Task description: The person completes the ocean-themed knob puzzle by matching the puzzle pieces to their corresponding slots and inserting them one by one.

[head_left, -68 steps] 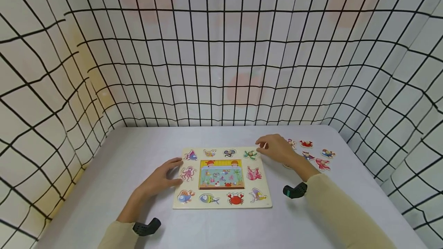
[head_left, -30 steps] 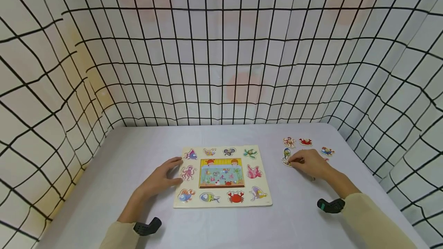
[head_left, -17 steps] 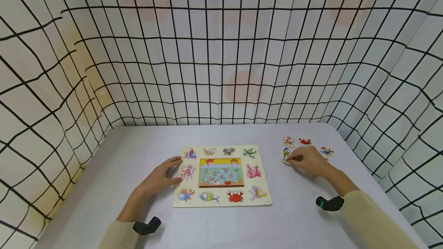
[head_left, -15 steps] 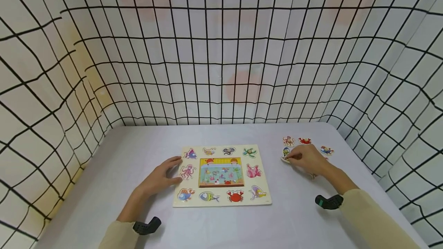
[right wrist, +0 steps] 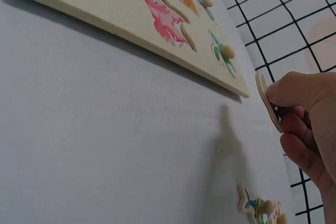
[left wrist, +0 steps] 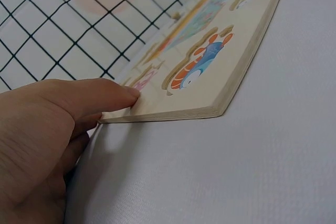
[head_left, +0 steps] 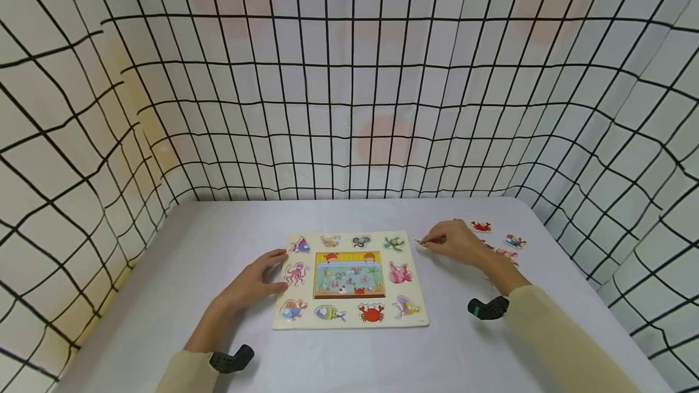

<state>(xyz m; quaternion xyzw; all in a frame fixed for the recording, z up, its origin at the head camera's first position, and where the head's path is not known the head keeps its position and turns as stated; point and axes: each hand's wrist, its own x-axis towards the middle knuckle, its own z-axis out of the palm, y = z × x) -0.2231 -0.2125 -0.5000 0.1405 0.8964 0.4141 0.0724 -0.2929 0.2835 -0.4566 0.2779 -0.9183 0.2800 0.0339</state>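
A pale wooden peg puzzle board [head_left: 349, 326] with sea-animal shapes lies flat on the white table. My left hand [head_left: 253, 281] rests at its left edge; in the left wrist view the thumb [left wrist: 113, 94] touches the board's top face near the rim. My right hand [head_left: 453, 242] pinches a thin wooden puzzle piece [right wrist: 268, 100] by thumb and fingers, just right of the board's upper right corner. That piece shows mostly edge-on, its picture hidden. In the right wrist view, a green piece [right wrist: 223, 53] with a round knob sits in the corner recess.
Several loose puzzle pieces lie right of the board, among them a red crab [head_left: 481, 227], a blue one [head_left: 515, 241] and a pink one [head_left: 506, 255], partly behind the right hand. Black netting [head_left: 349, 102] over white sheeting walls the table's back and sides.
My right hand went from the board's corner to the loose pieces and took hold of one. Since then it has moved left toward the board with it. The left hand has stayed put.
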